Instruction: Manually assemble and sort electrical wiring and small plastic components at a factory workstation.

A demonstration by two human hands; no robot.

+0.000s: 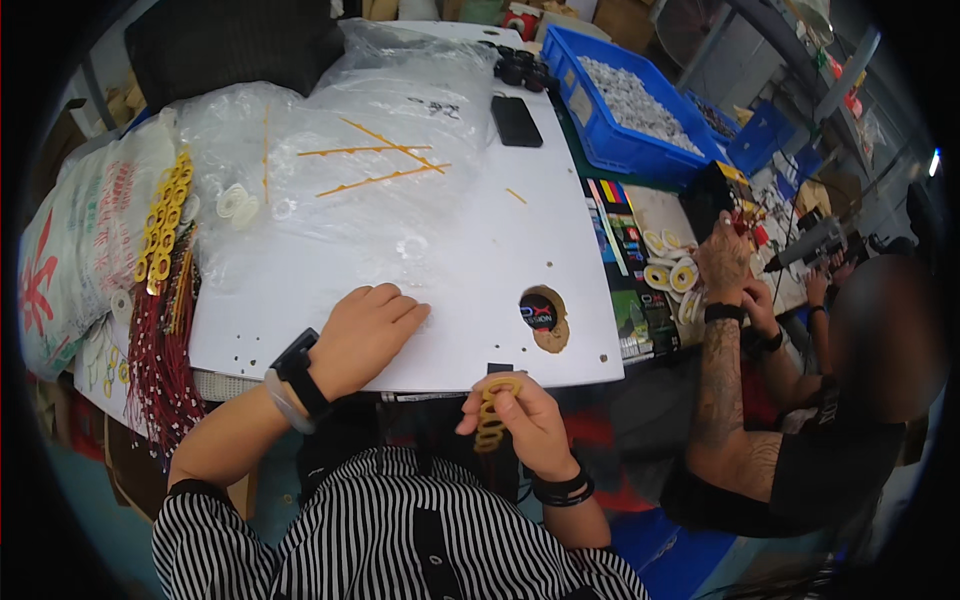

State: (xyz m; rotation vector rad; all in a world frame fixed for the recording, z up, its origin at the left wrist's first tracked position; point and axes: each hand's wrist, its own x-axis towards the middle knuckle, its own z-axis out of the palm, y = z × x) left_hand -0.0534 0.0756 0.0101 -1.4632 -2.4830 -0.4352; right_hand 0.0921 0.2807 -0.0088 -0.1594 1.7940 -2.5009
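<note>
My right hand (535,425), just off the table's near edge, pinches a strip of yellow rings (489,432) that hangs down from the fingers. My left hand (365,335) lies on the white table (450,330) with its fingers stretched toward the right and nothing seen in it. Its fingertips are close to the crumpled clear plastic bag (340,225). On that bag lie several thin orange strips (385,180) and a few white round pieces (237,204). More yellow ring strips (165,215), with bundles of dark red wires (160,350), drape over the left side.
A printed sack (75,240) bulges at the left. The tabletop has a round cut-out (548,335) near its right corner. Farther back are a black phone (517,121) and a blue crate (600,125) of small white parts. A co-worker (750,440) works at the right.
</note>
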